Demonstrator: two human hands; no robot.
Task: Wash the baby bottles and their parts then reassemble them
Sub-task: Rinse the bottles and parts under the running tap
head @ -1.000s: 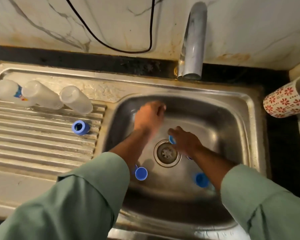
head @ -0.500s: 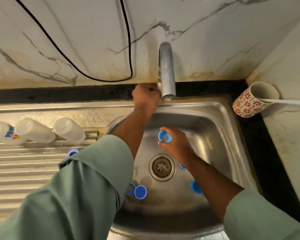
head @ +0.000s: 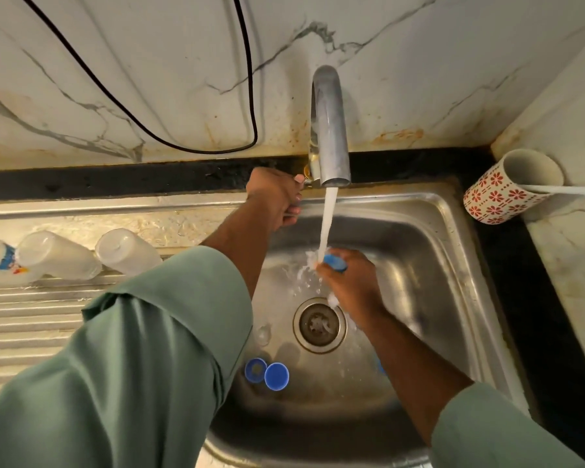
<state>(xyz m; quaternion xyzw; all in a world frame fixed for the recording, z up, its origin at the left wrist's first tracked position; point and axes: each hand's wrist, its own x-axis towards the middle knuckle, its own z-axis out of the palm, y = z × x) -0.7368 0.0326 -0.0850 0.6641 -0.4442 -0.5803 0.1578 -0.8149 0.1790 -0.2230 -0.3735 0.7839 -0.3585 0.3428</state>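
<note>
Water runs from the steel tap [head: 328,130] into the sink [head: 453,265]. My right hand [head: 352,282] grips a blue bottle ring [head: 335,261] under the stream. My left hand [head: 274,197] grips the tap handle at the tap's base. Two blue caps [head: 267,373] lie on the sink floor near my left sleeve; a bit of another blue part [head: 380,366] shows beside my right forearm. Three clear bottles [head: 61,255] lie on their sides on the drainboard [head: 21,319] at the left.
A mug with red flowers [head: 500,194] lies tipped on the dark counter at the right, a white stick in it. A black cable [head: 169,143] hangs on the marble wall. The drain [head: 318,324] sits mid-sink.
The tap has been turned on and water now flows. My right hand raised the blue ring into the stream. My left hand stayed at the tap handle.
</note>
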